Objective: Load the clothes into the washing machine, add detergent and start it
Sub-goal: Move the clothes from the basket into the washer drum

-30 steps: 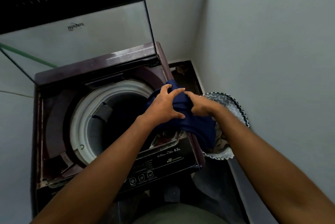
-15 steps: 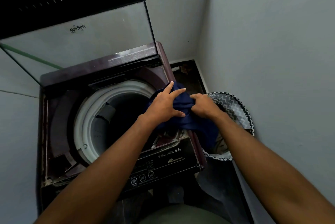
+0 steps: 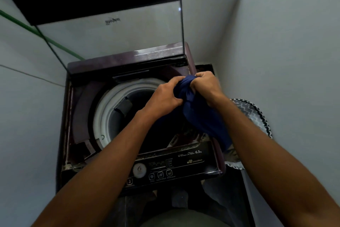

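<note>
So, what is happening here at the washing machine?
A person is loading laundry. Both the left hand and the right hand grip a dark blue garment, bunched up above the right edge of the open drum. The lid stands raised. A patterned laundry basket sits to the right of the washing machine. The garment is not yet inside.

Navy garment bunched, hanging over open top-loader right rim (lid up); drum dark inside.
</note>
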A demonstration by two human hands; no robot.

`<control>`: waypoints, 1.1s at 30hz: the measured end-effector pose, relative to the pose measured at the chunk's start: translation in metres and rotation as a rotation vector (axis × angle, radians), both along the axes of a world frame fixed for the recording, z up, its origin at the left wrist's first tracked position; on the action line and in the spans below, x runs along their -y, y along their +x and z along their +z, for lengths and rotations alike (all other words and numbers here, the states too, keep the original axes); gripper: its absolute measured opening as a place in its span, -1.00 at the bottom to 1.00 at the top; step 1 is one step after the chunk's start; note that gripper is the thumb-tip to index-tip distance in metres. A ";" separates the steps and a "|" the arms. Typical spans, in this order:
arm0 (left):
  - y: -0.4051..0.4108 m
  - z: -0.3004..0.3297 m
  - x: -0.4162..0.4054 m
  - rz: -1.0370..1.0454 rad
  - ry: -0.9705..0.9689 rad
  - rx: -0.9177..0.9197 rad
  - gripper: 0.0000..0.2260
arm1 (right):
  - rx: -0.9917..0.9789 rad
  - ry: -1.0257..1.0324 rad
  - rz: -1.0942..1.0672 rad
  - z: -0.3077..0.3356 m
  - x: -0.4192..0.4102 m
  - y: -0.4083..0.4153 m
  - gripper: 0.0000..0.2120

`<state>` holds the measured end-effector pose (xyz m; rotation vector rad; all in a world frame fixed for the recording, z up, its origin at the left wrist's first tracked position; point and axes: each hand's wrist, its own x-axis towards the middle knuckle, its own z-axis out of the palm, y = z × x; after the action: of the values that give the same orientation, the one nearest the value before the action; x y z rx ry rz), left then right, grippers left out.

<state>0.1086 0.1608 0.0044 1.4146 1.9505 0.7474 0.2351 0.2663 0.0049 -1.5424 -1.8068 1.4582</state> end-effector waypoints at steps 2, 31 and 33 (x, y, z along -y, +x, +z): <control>-0.015 0.004 0.010 0.076 0.024 0.011 -0.42 | -0.027 0.003 0.026 0.005 0.007 -0.019 -0.88; -0.084 -0.044 0.059 0.029 -0.311 -0.143 -0.61 | 0.101 -0.086 0.358 -0.043 0.045 -0.084 -0.60; -0.073 -0.037 0.046 0.037 -0.244 -0.076 -0.67 | 0.097 0.004 0.361 -0.035 0.032 -0.073 -0.58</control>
<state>0.0355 0.1144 -0.0329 1.2784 2.0521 0.4587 0.1617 0.2347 -0.0296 -1.3550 -2.2345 1.5516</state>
